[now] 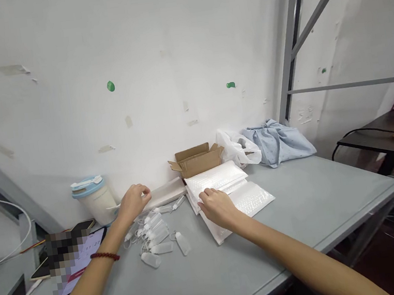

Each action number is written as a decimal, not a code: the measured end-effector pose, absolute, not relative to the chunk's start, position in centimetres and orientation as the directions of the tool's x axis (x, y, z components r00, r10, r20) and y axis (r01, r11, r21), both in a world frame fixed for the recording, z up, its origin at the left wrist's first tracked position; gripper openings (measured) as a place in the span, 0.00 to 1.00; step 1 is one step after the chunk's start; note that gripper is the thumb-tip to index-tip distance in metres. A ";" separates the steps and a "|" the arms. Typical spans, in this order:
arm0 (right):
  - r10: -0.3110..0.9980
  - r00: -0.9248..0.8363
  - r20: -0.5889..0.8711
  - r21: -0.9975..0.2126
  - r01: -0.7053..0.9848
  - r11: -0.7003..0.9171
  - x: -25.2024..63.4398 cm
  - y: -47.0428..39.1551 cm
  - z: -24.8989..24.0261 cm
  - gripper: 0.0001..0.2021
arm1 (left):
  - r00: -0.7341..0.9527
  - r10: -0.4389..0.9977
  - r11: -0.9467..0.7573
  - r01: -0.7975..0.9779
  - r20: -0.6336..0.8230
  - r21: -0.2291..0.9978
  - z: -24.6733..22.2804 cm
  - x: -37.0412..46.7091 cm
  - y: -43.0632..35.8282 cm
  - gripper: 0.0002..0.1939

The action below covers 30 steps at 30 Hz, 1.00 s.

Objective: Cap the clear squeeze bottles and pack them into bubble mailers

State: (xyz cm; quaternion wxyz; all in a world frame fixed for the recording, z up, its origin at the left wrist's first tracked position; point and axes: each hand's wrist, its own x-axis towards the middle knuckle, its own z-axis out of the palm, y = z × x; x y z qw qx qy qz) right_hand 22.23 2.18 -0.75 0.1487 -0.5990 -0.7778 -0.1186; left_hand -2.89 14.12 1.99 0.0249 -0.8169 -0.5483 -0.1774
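My left hand hovers over the left end of a flat stack of pale sleeves. Its thumb and fingers curl toward each other; whatever is between them is too small to tell. Just below it lies a pile of small translucent tag-like pieces with thin loops, and one loose piece is to the right. My right hand is over several white bubble mailers, which overlap and fan out. Its fingers are bent closed near their left side, and what they grip is hidden.
Behind the mailers stand an open cardboard box, a white plastic bag and a light blue cloth. On the left are a blue-lidded cup, a phone with a lit screen and a dark device.
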 end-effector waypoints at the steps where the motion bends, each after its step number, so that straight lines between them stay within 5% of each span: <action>1: 0.874 -0.256 0.412 0.011 0.961 0.276 22.2 2.2 -0.9 0.09 | 0.333 0.865 -0.408 0.902 0.375 0.140 1.8 -3.1 13.4 0.10; 4: 0.750 -0.352 0.560 0.062 0.920 0.386 21.8 2.1 -1.3 0.10 | 0.311 0.721 -0.463 0.881 0.619 0.097 0.4 -3.8 10.5 0.09; 10: 0.454 -0.529 0.717 0.199 0.780 0.593 20.3 0.6 -1.7 0.20 | 0.389 0.470 -0.588 0.808 0.792 -0.048 -1.2 -2.9 4.9 0.06; 15: 0.304 -0.660 0.687 0.375 0.680 0.630 19.9 -0.3 -1.6 0.18 | 0.645 0.244 -0.712 0.626 0.724 -0.318 -1.1 1.0 2.0 0.08; 18: 0.380 -0.617 0.689 0.358 0.746 0.562 20.2 0.3 -1.8 0.15 | 0.681 0.202 -0.774 0.551 0.704 -0.311 -1.6 2.6 1.1 0.08; 21: 0.498 -0.537 0.681 0.299 0.825 0.480 20.9 1.2 -1.8 0.14 | 0.566 0.366 -0.762 0.638 0.738 -0.112 -1.7 2.2 1.5 0.08; 25: 0.533 -0.416 0.737 0.228 0.895 0.383 21.9 2.0 -1.2 0.12 | 0.077 0.660 -0.508 0.779 0.747 0.367 -0.9 -0.7 3.8 0.10; 27: 0.515 -0.392 0.763 0.211 0.903 0.375 22.0 2.1 -1.2 0.13 | -0.103 0.846 -0.364 0.607 0.524 0.707 -0.4 -2.1 4.6 0.16; 30: 0.463 -0.416 0.782 0.226 0.883 0.411 21.7 2.1 -1.5 0.13 | 0.037 0.995 -0.102 0.181 0.097 0.978 0.1 -3.1 4.9 0.17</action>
